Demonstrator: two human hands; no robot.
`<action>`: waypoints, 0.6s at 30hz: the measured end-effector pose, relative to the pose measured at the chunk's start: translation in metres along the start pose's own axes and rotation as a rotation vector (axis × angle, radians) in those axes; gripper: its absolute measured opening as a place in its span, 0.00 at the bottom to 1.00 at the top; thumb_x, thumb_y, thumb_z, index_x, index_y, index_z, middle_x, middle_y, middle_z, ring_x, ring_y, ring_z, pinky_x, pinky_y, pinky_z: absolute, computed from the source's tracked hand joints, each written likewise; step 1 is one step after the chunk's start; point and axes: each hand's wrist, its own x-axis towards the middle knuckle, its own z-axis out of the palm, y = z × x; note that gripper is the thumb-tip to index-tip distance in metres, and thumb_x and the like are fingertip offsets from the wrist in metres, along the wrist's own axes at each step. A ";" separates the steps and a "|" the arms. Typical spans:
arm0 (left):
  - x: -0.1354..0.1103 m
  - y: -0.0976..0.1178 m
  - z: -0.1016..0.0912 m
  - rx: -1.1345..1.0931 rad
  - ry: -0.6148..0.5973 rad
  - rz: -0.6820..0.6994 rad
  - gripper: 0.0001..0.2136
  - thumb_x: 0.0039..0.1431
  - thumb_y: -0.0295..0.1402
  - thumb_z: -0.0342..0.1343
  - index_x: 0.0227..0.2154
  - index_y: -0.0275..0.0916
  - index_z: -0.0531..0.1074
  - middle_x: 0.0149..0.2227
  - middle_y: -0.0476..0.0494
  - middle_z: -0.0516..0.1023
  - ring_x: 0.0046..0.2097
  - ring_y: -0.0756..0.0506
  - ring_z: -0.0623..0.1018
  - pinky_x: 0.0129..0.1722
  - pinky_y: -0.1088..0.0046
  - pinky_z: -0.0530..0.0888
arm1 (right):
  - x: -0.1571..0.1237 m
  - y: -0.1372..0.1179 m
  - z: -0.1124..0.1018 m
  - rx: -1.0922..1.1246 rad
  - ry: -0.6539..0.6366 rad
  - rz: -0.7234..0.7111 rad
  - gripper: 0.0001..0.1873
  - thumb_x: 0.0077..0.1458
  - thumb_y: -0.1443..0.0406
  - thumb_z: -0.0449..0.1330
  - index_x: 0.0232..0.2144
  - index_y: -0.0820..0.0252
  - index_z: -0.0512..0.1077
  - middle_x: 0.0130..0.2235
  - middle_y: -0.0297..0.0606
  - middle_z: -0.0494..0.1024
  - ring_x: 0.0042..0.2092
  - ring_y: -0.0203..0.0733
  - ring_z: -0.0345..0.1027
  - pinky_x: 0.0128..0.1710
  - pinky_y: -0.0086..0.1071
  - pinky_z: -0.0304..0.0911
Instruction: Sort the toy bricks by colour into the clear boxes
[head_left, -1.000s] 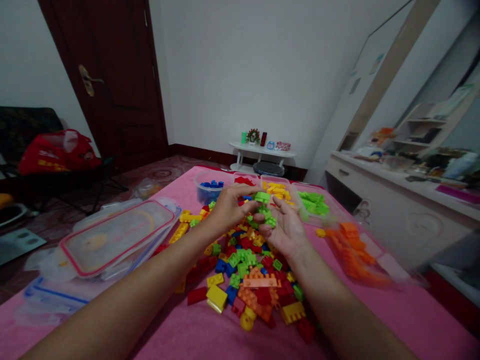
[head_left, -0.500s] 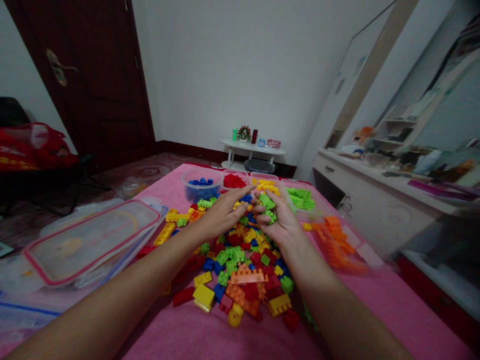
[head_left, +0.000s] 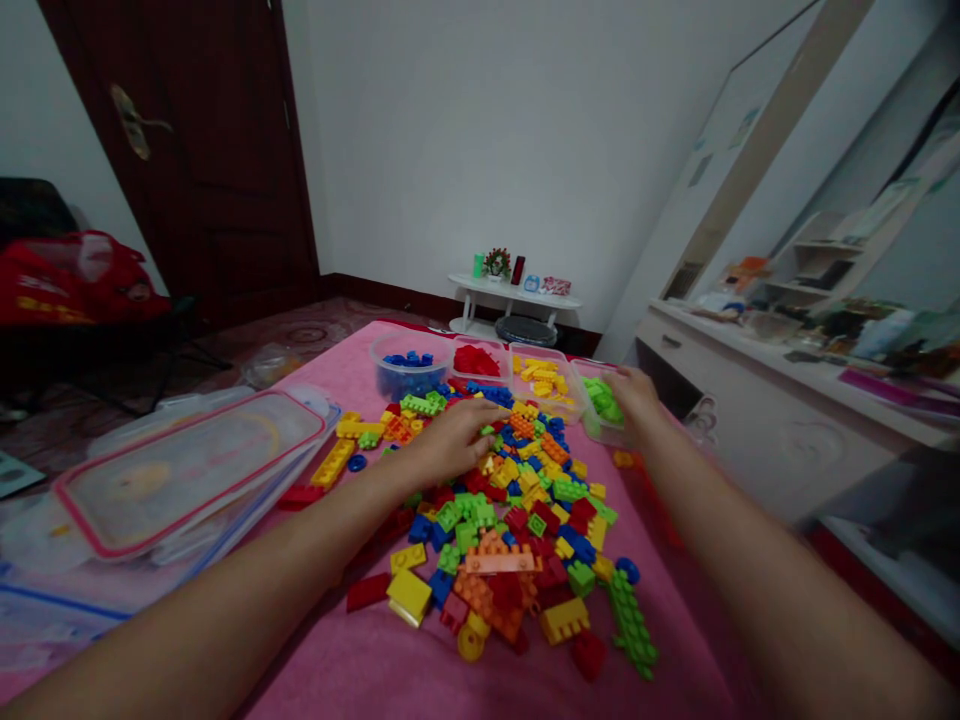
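Head view, with 12 o'clock pointing away from the person. Right hand: set at the 3 o'clock side of the clear box, fingers bent downward toward the green bricks inside. Whether the fingertips pinch a brick cannot be told; they are partly hidden. The green bricks lie at 9 o'clock from this hand, just beside it. The clear box has its long axis running roughly from 11 to 5 o'clock.

Left hand: palm down over the brick pile, fingers loosely curled, thumb parted from the forefinger, no grip visible. From here the green bricks lie between 2 and 3 o'clock, well apart; of the 2 hands, the right is nearer.

Outward from the left hand: blue bricks in a round tub at 11 o'clock, red bricks between 12 and 1, yellow bricks at 2. Stacked lids lie at 9 o'clock. A long green brick lies at 6 o'clock from the right hand, its axis also 11 to 5.
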 end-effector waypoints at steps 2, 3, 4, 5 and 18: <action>-0.002 0.000 0.004 0.035 -0.023 0.033 0.21 0.54 0.26 0.50 0.52 0.38 0.67 0.54 0.40 0.70 0.55 0.43 0.67 0.56 0.63 0.64 | -0.018 0.005 0.004 -0.120 -0.082 -0.105 0.08 0.40 0.64 0.62 0.27 0.61 0.72 0.29 0.36 0.75 0.35 0.41 0.68 0.36 0.32 0.62; -0.003 0.000 0.005 0.045 -0.028 0.043 0.21 0.54 0.26 0.50 0.52 0.39 0.67 0.53 0.40 0.70 0.55 0.43 0.67 0.55 0.63 0.64 | -0.029 0.007 0.006 -0.240 -0.140 -0.175 0.08 0.40 0.63 0.62 0.27 0.61 0.73 0.29 0.37 0.76 0.35 0.42 0.69 0.36 0.32 0.61; -0.003 0.000 0.005 0.052 -0.030 0.049 0.20 0.54 0.25 0.49 0.51 0.39 0.68 0.52 0.40 0.71 0.55 0.44 0.68 0.54 0.63 0.65 | -0.041 0.006 0.008 -0.401 -0.201 -0.252 0.09 0.41 0.60 0.61 0.26 0.61 0.74 0.29 0.38 0.76 0.35 0.43 0.69 0.35 0.33 0.61; -0.003 0.000 0.005 0.056 -0.032 0.049 0.20 0.54 0.25 0.49 0.50 0.39 0.69 0.51 0.41 0.72 0.54 0.44 0.69 0.53 0.63 0.66 | -0.053 0.006 0.009 -0.598 -0.253 -0.332 0.11 0.42 0.58 0.60 0.25 0.60 0.74 0.28 0.39 0.76 0.34 0.44 0.69 0.33 0.33 0.59; 0.001 -0.001 -0.004 0.064 0.001 -0.150 0.14 0.54 0.29 0.50 0.42 0.40 0.75 0.40 0.43 0.78 0.41 0.45 0.75 0.43 0.70 0.70 | -0.103 -0.011 0.030 -1.141 -0.358 -0.640 0.15 0.49 0.61 0.55 0.39 0.55 0.73 0.38 0.43 0.77 0.40 0.48 0.70 0.34 0.34 0.58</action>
